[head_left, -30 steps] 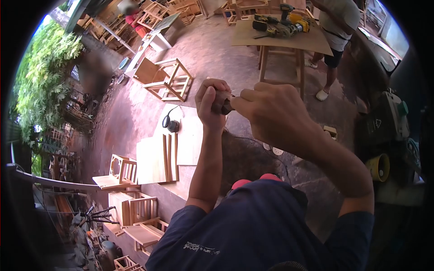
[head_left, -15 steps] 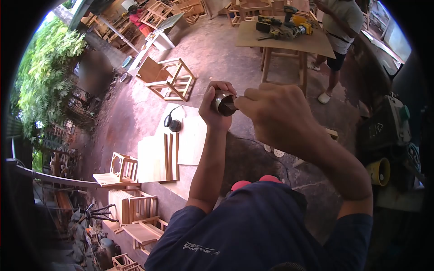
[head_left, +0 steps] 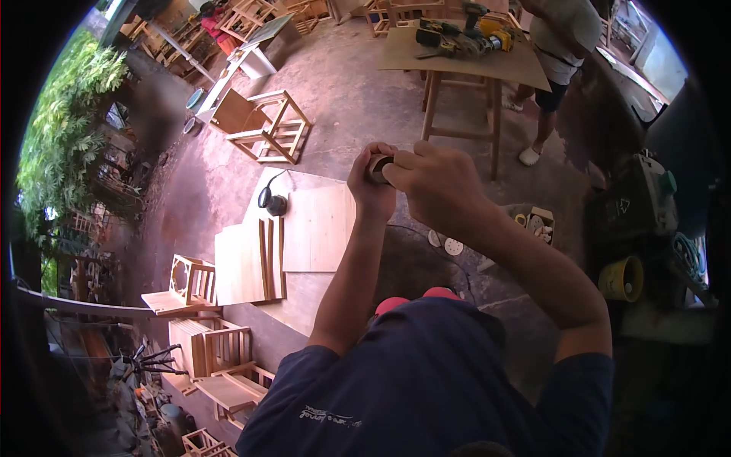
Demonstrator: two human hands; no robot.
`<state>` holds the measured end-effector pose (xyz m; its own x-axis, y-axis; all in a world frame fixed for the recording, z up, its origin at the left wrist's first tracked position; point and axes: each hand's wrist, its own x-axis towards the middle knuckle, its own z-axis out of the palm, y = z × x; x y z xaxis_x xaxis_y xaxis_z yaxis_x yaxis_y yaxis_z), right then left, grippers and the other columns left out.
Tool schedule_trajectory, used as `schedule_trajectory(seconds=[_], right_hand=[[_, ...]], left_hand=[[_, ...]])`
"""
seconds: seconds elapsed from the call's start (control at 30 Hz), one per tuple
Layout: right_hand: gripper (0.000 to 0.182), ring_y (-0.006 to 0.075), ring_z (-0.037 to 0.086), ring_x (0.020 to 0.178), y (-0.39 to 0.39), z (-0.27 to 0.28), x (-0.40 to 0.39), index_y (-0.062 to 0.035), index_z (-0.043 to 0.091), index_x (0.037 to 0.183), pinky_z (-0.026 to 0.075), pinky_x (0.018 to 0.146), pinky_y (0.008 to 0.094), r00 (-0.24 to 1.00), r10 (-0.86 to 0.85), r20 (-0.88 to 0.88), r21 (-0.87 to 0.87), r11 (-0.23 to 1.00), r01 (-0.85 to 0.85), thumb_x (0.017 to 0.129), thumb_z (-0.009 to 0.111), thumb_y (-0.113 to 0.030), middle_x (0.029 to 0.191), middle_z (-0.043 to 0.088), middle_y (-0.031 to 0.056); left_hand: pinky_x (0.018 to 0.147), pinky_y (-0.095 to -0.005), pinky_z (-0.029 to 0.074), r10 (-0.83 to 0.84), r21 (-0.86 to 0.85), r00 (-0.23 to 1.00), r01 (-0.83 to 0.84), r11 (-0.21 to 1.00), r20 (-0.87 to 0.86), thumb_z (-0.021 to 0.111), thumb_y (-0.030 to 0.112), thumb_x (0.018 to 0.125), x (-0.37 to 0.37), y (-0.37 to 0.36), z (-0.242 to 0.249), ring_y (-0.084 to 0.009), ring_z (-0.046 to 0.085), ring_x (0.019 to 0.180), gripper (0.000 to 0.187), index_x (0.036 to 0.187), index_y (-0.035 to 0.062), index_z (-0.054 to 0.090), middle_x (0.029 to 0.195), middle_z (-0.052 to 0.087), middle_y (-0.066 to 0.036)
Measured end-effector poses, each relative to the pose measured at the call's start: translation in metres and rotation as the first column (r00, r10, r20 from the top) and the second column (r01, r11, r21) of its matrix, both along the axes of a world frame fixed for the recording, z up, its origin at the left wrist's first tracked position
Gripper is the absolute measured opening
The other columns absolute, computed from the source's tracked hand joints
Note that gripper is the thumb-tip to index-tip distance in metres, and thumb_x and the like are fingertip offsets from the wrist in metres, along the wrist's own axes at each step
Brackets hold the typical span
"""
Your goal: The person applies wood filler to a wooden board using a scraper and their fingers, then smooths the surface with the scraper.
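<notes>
My left hand (head_left: pixel 371 196) is wrapped around a small, round, dark cup-like container (head_left: pixel 379 169), held up in front of my chest. Its open mouth is turned toward my right hand (head_left: pixel 445 186), whose fingers are closed in a pinch right at the rim. What those fingers hold, if anything, is hidden behind the knuckles. Below and left of my hands, pale wooden panels (head_left: pixel 318 228) lie on a low surface, with a black corded sander (head_left: pixel 274 201) at their far side.
Power drills (head_left: pixel 472 34) and other tools lie on a wooden table (head_left: pixel 396 55) ahead; another person (head_left: pixel 563 42) stands beside it. A wooden chair frame (head_left: pixel 266 126) stands left. A box of sanding discs (head_left: pixel 542 222) and a yellow bucket (head_left: pixel 620 279) are at right.
The view has shifted, so the surroundings sit slightly left and lower parts look higher. My right fingers now cover more of the container's mouth; both hands are still together at it.
</notes>
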<state>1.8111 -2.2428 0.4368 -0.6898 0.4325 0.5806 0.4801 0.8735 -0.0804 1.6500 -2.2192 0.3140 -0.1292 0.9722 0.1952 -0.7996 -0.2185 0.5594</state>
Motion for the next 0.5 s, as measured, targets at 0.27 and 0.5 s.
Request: schedule_trajectory(seconds=[0.27, 0.5], right_hand=[[0.007, 0.0213, 0.067, 0.09, -0.002, 0.029, 0.008, -0.0126, 0.069, 0.08, 0.053, 0.07, 0.0358, 0.956, 0.005, 0.293, 0.013, 1.0, -0.009, 0.074, 0.07, -0.015, 0.087, 0.069, 0.0031], [0.008, 0.0199, 0.066, 0.091, -0.006, 0.029, 0.005, -0.0126, 0.069, 0.083, 0.051, 0.073, 0.0336, 0.977, -0.029, 0.21, 0.132, 0.991, 0.001, 0.076, 0.067, -0.012, 0.088, 0.07, 0.003]], left_hand=[[0.089, -0.0343, 0.047, -0.091, -0.012, 0.991, 0.091, 0.996, -0.1, 0.048, 0.034, 0.099, -0.008, -0.002, 0.008, -0.0229, 0.061, 0.095, 0.035, 0.096, 0.0013, 0.06, 0.094, 0.062, -0.011], [0.086, -0.0336, 0.048, 0.011, -0.017, 0.991, -0.013, 1.0, -0.136, 0.048, 0.034, 0.099, -0.007, -0.006, 0.021, -0.0208, 0.061, 0.093, 0.035, 0.096, 0.0012, 0.061, 0.095, 0.062, -0.011]])
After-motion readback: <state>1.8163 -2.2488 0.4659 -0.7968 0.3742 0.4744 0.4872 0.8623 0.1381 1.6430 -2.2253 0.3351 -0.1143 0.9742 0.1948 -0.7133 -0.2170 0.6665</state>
